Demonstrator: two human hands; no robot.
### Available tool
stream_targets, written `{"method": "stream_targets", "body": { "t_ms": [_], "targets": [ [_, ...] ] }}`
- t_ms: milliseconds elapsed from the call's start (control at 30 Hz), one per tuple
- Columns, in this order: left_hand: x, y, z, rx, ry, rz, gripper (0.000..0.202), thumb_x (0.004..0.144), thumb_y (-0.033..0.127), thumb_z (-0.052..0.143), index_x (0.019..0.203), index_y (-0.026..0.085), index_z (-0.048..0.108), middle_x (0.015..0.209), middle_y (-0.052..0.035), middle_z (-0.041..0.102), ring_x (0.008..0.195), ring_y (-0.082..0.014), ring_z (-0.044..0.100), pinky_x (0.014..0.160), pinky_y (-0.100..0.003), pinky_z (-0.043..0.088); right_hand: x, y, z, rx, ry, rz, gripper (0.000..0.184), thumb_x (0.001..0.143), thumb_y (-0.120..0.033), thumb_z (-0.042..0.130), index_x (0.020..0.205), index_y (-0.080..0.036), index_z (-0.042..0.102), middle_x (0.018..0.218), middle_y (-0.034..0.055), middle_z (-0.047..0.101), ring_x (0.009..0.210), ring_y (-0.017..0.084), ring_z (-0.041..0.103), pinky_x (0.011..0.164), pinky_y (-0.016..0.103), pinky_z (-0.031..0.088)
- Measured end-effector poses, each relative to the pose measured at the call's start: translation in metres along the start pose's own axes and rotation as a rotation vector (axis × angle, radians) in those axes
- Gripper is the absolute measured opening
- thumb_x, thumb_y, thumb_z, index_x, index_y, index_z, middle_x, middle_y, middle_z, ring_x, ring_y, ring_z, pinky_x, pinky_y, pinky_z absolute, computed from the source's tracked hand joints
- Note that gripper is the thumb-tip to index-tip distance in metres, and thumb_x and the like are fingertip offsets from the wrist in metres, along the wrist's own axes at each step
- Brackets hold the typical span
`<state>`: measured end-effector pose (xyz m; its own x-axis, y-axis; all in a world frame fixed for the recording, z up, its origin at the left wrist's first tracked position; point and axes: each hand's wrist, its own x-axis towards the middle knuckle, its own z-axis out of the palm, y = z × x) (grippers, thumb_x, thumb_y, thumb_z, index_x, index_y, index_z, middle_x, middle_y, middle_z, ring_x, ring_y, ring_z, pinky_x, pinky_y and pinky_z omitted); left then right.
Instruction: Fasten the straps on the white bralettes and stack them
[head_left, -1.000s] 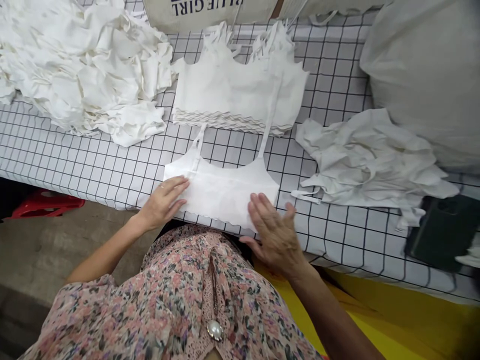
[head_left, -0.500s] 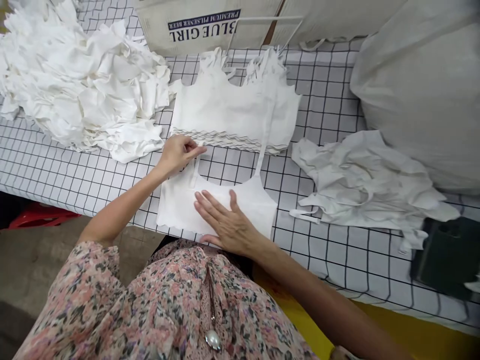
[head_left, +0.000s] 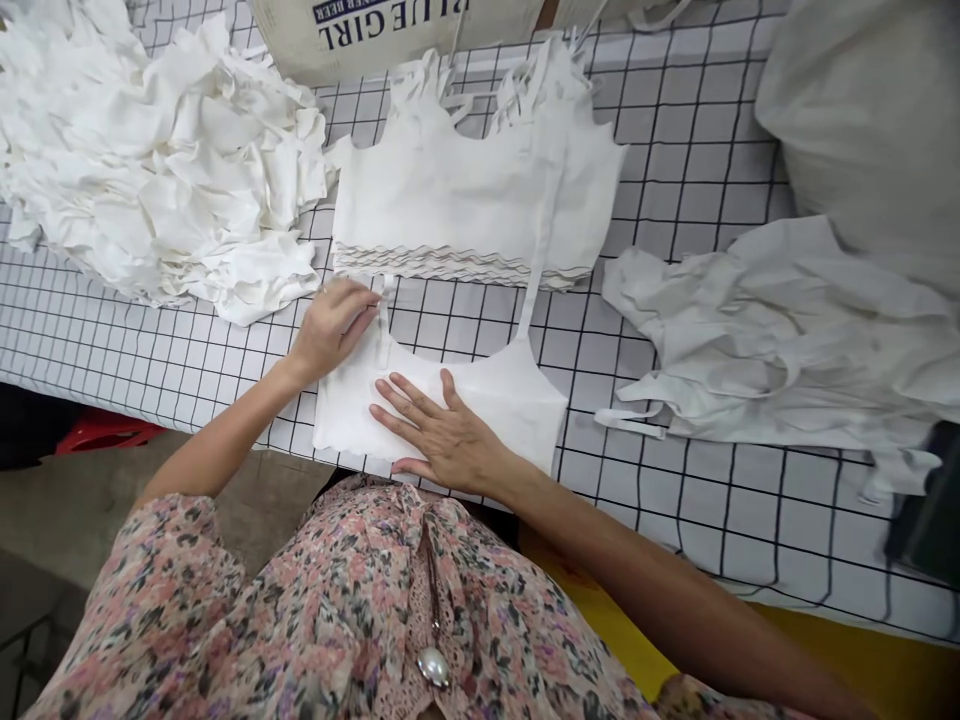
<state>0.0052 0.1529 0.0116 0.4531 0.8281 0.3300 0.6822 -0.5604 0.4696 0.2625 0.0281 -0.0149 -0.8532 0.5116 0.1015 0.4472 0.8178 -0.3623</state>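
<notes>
1. A white camisole top [head_left: 487, 400] with a scalloped hem lies flat on the worktop [head_left: 697, 130], directly under the hands, with its two thin straps [head_left: 384, 330] stretched away from the person.
2. A moment ago the hands were near its lower edges; now the left hand [head_left: 334, 330] has moved up to the base of the nearer strap, and the right hand [head_left: 442, 440] has slid inward onto the middle of the top.
3. The left hand is curled, its fingers over the strap; I can't tell whether they are pinching it.
4. The right hand is open, pressed flat, fingers spread, with the forearm reaching across the person's floral blouse [head_left: 360, 600].
5. Just beyond the hands sits a stack of matching tops [head_left: 465, 190], touching the strap ends.
6. Left of the hands is a heap of white fabric [head_left: 150, 170]; to the right lies a looser, crumpled white piece [head_left: 780, 340].
</notes>
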Motion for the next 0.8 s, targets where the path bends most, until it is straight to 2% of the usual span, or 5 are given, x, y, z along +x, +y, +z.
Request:
{"method": "stream_targets", "body": {
  "t_ms": [167, 367, 500, 667, 800],
  "targets": [
    [-0.025, -0.013, 0.007, -0.021, -0.243, 0.099, 0.046, 0.114, 0.038, 0.048, 0.154, 0.02, 0.059, 0.166, -0.0135, 0.057, 0.164, -0.0298, 0.044, 0.135, -0.061, 0.039, -0.001, 0.003, 0.002, -0.007, 0.025, -0.009, 0.086, 0.108, -0.072, 0.036, 0.175, -0.019, 0.025, 0.182, 0.0176, 0.017, 0.171, 0.037, 0.026, 0.129, 0.084, 0.019],
    [-0.014, -0.011, 0.016, -0.059, -0.114, 0.077, 0.048, 0.117, 0.038, 0.037, 0.16, 0.023, 0.053, 0.168, -0.012, 0.056, 0.166, -0.0256, 0.042, 0.137, -0.058, 0.037, 0.004, -0.002, 0.001, -0.007, -0.029, 0.013, 0.086, 0.108, -0.072, 0.039, 0.176, -0.021, 0.022, 0.183, 0.0156, 0.016, 0.171, 0.038, 0.024, 0.129, 0.084, 0.019],
    [-0.022, -0.001, 0.019, -0.028, -0.272, 0.186, 0.069, 0.111, 0.043, 0.056, 0.173, 0.026, 0.031, 0.18, -0.0128, 0.036, 0.172, -0.0331, 0.025, 0.14, -0.065, 0.027, 0.003, 0.004, -0.008, -0.007, -0.03, -0.013, 0.073, 0.111, -0.066, 0.041, 0.169, -0.023, 0.041, 0.18, 0.0138, 0.029, 0.17, 0.033, 0.029, 0.132, 0.076, 0.026],
    [-0.02, 0.011, 0.019, 0.004, -0.17, 0.24, 0.072, 0.108, 0.032, 0.064, 0.172, 0.028, 0.032, 0.179, -0.0155, 0.037, 0.172, -0.0347, 0.023, 0.138, -0.07, 0.029, -0.006, 0.089, -0.062, 0.047, 0.446, 0.217, 0.035, 0.114, -0.031, 0.045, 0.132, -0.019, 0.072, 0.139, 0.0139, 0.074, 0.128, 0.024, 0.068, 0.11, 0.05, 0.056],
    [0.005, 0.04, 0.024, -0.17, -0.05, 0.282, 0.047, 0.108, 0.022, 0.061, 0.154, 0.028, 0.058, 0.162, -0.0125, 0.061, 0.164, -0.0293, 0.046, 0.13, -0.064, 0.047, 0.012, 0.186, -0.12, 0.068, 0.579, 0.657, 0.02, 0.105, -0.028, 0.059, 0.102, -0.017, 0.076, 0.107, 0.0128, 0.074, 0.11, 0.025, 0.065, 0.105, 0.046, 0.053]
  ]
}}
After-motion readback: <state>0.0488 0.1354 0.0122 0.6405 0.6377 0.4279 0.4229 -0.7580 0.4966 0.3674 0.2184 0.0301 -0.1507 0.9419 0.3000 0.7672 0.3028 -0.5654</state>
